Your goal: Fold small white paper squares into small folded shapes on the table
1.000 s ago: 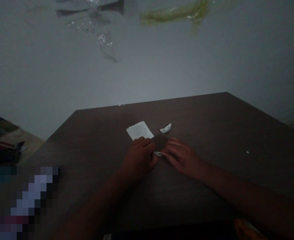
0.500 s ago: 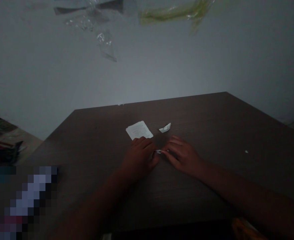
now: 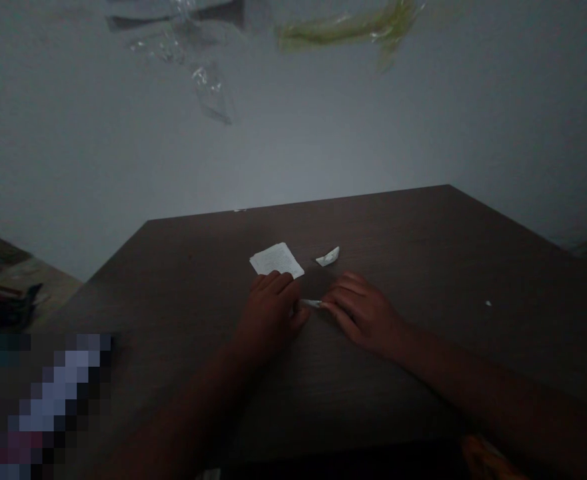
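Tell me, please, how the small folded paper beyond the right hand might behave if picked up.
The folded paper is probably very light, being small and thin. Its folds likely add some stiffness, though a pinch could crush it. Its upturned end may make it tip if nudged.

left hand [image 3: 270,312] palm down with fingers curled and thumb tucked beneath, right hand [image 3: 360,310] opposite, fingers bent and pinching toward the thumb, both forearms angled inward

Fingers [image 3: 346,295] hide both ends of the white piece [image 3: 312,303].
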{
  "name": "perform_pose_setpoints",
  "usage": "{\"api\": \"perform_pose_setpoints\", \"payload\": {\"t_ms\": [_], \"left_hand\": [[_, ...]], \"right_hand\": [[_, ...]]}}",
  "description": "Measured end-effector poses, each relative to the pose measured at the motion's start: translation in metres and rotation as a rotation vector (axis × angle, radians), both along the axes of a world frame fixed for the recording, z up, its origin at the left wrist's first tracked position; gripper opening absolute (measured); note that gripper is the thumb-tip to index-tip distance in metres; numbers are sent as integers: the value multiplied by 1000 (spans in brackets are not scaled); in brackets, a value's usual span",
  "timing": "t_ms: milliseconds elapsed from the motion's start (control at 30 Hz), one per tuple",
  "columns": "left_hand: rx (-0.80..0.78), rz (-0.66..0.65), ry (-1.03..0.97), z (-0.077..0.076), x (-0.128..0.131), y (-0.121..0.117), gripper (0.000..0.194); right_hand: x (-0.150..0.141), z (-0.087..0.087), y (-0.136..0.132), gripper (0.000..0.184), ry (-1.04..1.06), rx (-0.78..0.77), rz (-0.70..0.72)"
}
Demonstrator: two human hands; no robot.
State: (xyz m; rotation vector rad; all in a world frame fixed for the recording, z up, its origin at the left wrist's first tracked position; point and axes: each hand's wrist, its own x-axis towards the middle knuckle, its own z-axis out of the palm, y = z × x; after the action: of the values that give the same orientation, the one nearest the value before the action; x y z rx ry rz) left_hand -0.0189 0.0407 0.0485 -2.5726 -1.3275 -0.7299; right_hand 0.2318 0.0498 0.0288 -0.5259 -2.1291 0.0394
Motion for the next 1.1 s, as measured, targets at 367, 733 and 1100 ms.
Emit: {"api": "perform_pose_setpoints", "payload": {"t_ms": [367,733,1100], "left_hand": [[-91,-163,-24,3,3,-7,16],[39,-185,15,9,21,-23,20],[78,-210,38,6,21,-21,25]], "right_hand": [[1,-4,6,18,2,-27,7],[-3,-6,0,20,15,37,-115],[-6,-3,-6,24,59,-14,-72]]}}
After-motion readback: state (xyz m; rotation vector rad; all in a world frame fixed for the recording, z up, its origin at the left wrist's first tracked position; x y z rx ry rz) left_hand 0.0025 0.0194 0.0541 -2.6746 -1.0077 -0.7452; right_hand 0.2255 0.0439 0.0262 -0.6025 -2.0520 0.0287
